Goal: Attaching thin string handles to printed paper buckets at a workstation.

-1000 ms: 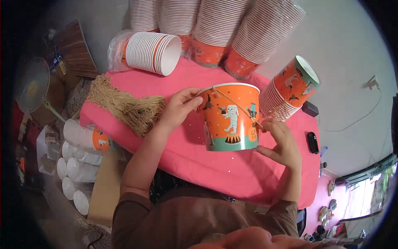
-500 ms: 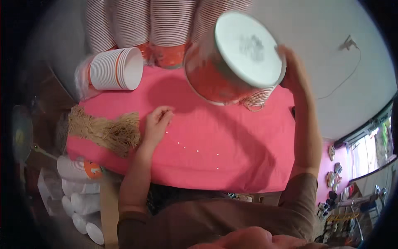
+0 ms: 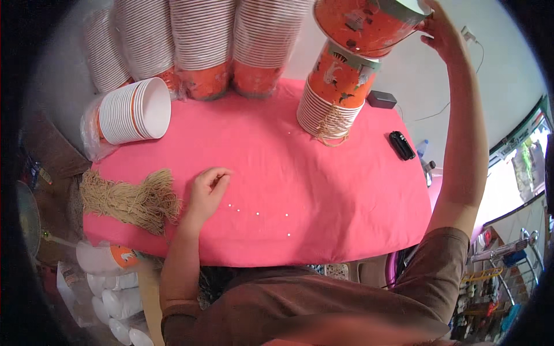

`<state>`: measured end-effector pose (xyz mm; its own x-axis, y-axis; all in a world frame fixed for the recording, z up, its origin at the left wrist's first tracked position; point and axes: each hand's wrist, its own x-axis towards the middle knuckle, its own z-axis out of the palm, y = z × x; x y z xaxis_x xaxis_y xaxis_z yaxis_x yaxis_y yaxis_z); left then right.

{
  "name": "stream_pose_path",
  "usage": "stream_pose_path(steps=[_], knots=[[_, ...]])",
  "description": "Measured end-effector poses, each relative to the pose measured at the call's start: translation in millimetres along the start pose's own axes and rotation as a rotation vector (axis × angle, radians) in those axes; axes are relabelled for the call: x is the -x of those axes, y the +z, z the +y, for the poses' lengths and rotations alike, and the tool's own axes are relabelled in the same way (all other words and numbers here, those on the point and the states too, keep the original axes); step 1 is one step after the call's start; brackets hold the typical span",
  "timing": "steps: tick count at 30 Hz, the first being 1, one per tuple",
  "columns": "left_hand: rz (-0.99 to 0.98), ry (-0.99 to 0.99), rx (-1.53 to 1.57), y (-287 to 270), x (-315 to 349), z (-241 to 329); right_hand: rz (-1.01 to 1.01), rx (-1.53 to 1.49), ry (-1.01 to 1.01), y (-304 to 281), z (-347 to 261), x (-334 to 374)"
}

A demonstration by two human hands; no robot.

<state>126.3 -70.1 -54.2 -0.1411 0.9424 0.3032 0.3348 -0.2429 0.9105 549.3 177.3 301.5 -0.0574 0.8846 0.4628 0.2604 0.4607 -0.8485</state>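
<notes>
My right hand [image 3: 441,32] grips an orange paper bucket [image 3: 360,26] by its base edge, at the upper right. The bucket is upside down, with its pale bottom up. Its rim overlaps the top of a stack of upside-down paper buckets [image 3: 332,92]; I cannot tell whether they touch. Tan string handles [image 3: 333,124] hang at the stack's near side. On the pink tablecloth [image 3: 248,144], my left hand [image 3: 209,189] rests with its fingers curled toward the thumb; whatever is in it, if anything, is hidden. Several small white bits [image 3: 257,214] lie just right of it.
A bundle of tan string [image 3: 133,199] lies left of my left hand. Behind it, a nested bucket stack [image 3: 127,112] lies sideways in plastic. Tall wrapped stacks [image 3: 202,46] line the back. A black object [image 3: 401,145] and a dark box [image 3: 382,99] sit at the right.
My right hand has carried the bucket up and away, over the standing stack, which now shows more fully. My left hand stays on the cloth, still curled. The view has shifted.
</notes>
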Motion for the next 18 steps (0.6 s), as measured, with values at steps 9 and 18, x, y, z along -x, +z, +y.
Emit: stream_pose_path(steps=[9, 18], knots=[[-0.054, -0.002, -0.035, 2.1, -0.9, -3.2, -0.023, 0.143, 0.213, 32.8, 55.0, -19.7], [-0.083, 0.041, -0.140, 4.2, -0.9, 3.7, 0.074, 0.209, 0.289, 59.3, 101.3, 12.6]])
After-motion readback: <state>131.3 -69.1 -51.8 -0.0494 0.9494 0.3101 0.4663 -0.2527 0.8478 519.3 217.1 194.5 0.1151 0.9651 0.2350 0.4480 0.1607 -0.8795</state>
